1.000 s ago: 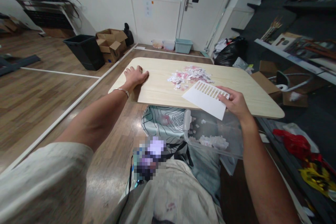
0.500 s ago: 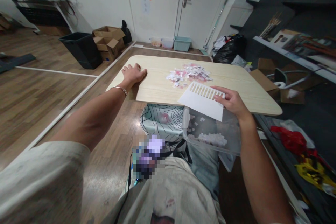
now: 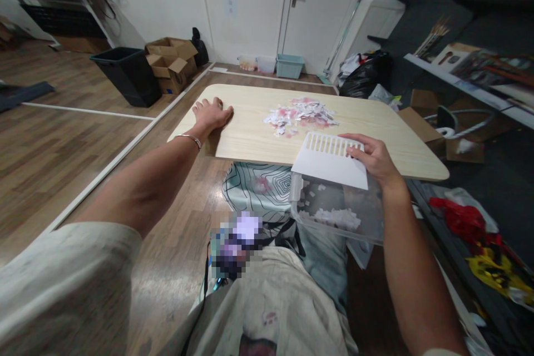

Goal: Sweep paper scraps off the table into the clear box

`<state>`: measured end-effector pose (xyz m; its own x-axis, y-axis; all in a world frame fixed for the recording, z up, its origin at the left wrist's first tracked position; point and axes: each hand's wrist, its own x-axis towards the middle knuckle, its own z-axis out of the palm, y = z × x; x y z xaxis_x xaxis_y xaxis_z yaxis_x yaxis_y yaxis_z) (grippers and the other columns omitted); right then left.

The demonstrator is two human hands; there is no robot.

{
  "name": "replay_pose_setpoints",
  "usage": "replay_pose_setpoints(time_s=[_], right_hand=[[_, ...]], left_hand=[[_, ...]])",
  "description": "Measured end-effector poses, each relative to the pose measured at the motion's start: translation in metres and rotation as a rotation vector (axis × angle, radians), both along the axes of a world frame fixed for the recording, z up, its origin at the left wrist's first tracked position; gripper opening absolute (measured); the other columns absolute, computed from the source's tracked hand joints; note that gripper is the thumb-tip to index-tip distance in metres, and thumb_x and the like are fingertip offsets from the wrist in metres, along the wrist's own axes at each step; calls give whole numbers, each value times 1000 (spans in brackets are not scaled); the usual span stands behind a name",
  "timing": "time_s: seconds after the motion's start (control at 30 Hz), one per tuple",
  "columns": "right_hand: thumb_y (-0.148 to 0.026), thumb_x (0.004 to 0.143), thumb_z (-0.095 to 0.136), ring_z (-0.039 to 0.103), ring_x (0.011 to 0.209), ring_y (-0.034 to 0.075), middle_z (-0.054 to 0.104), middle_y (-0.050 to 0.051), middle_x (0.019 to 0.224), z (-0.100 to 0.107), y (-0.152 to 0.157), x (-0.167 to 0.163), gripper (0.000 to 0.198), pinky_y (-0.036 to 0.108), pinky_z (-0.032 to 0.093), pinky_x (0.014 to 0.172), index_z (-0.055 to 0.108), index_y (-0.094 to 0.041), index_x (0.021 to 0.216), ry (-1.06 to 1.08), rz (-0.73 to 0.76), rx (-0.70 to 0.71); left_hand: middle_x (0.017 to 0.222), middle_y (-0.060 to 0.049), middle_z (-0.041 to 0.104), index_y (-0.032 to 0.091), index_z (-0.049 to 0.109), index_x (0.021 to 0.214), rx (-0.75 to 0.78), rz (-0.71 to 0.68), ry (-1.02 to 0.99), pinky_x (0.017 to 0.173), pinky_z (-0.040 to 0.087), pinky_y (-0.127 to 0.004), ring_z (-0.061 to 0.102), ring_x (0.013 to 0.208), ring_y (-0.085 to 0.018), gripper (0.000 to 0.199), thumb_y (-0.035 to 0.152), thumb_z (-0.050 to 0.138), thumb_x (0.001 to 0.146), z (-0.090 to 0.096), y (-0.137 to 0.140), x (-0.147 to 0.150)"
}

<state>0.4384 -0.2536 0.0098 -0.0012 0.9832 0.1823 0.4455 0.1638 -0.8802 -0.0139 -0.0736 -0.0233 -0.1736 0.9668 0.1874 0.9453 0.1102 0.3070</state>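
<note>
My left hand [image 3: 212, 113] rests on the left part of the light wooden table [image 3: 250, 144], fingers spread, with nothing in it. A white flat plastic scraper-like sheet with a row of slots [image 3: 331, 161] is gripped at its right end by my right hand [image 3: 373, 157]. That sheet is at the table's near edge, above a clear plastic bin [image 3: 367, 217]. White paper scraps [image 3: 337, 219] lie inside the bin, below the edge. A pile of white and pinkish paper scraps [image 3: 302, 114] lies on the table beyond the sheet.
A black trash bin [image 3: 127, 78] and cardboard boxes [image 3: 171, 64] stand on the floor at the left. Shelving with clutter [image 3: 471, 83] runs along the right. A pixelated bright object [image 3: 246, 231] is at my lap.
My right hand has moved slightly to the right with the slotted sheet, which has turned to lie more level over the bin. My left hand stays in place.
</note>
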Motion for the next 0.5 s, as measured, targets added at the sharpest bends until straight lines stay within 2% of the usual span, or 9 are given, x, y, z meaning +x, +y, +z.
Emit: replay_pose_setpoints(time_s=[0.17,0.3,0.5], right_hand=[[-36,69,86,57,53,16,76,2,74,0,0,-2,50,26,37,45,86,-20,116,132,-54,-1],[-33,66,86,60,54,17,77,3,75,0,4,-2,46,29,44,48,87,-22,111,239,-154,26],[-32,65,82,62,60,19,78,5,81,-5,13,2,43,32,49,53,84,-23,106,270,-246,81]], left_hand=[[163,-29,54,17,61,157,-16,3,0,125,34,-66,45,153,-53,88,71,36,92,1,0,0],[164,-31,53,16,60,158,-24,-3,-7,125,32,-68,43,154,-54,89,71,36,92,2,1,0],[164,-32,53,13,60,157,-23,4,-8,126,32,-66,42,155,-54,91,72,36,92,2,0,1]])
